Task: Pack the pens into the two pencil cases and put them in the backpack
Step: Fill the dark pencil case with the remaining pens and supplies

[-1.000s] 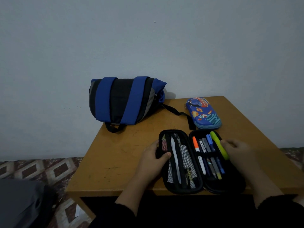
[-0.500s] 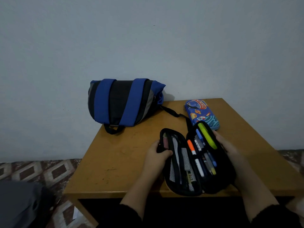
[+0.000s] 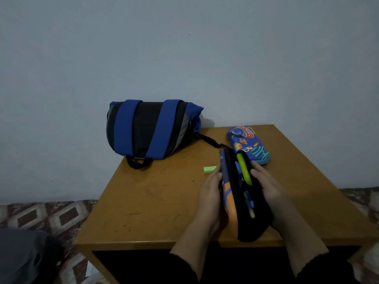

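The case stands half-folded near the front edge of the surface, right of middle, its long axis running from that edge toward the back. The left hand lies flat on the lid's outer face, fingers straight and together; the right hand cups the black half, fingers curled round it. Pens show in the gap between. The closing turns on pressing the halves toward each other. The second case lies shut just behind, and the backpack sits at the back-left corner, nearer the left hand
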